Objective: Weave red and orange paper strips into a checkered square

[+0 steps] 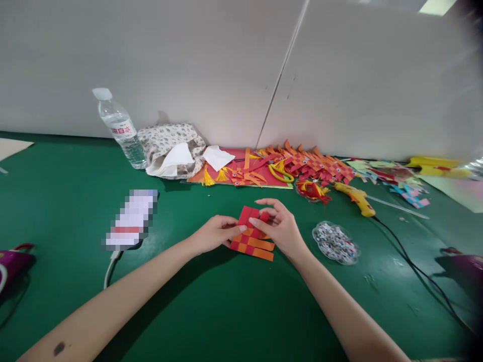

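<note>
A woven piece of red and orange paper strips (247,241) is held just above the green table, near the middle of the view. My left hand (215,234) pinches its left edge, with the thumb on top and the other fingers partly hidden beneath. On the other side my right hand (278,226) has its thumb on the red part and its fingers around the upper right strips, the index finger stretched out above. Loose orange strip ends stick out to the right, below my right hand.
Behind lie a water bottle (123,130), a cloth tissue holder (171,146), woven paper fish (317,163) and paper scraps (392,176). On the right are a yellow glue gun (354,197) and a dish of small googly eyes (335,242). A phone (132,218) with a cable lies left.
</note>
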`<state>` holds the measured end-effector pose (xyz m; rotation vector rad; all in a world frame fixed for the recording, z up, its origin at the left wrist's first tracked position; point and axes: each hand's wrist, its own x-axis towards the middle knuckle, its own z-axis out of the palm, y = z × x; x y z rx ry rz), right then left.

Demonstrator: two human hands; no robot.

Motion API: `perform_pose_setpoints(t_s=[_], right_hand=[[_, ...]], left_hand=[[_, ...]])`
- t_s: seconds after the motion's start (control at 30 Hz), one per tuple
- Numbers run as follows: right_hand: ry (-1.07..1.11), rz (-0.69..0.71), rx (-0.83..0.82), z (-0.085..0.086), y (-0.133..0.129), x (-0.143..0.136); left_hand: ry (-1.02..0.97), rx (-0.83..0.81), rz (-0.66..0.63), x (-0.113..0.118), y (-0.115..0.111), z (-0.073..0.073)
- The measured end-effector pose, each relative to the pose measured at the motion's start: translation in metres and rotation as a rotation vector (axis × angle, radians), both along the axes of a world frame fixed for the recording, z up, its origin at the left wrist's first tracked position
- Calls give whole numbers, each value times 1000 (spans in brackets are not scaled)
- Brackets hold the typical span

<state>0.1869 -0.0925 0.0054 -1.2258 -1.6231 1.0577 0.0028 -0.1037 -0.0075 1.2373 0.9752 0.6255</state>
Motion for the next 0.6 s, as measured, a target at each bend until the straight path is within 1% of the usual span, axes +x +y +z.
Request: perform_pose_setpoints(t_s=[0.13,0.33,0.5,0.6], right_hand=[[-29,-12,18,0,0,0],[-27,-12,6,0,-2,-1],[-28,-20,-8,1,-2,-1],[-27,-14,-37,1,2,3]], left_hand=[[-31,-31,-13,-1,1,-1],[-42,-12,-18,0,0,-2],[21,31,-39,-1,1,-3],[6,26,-12,-1,2,-6]])
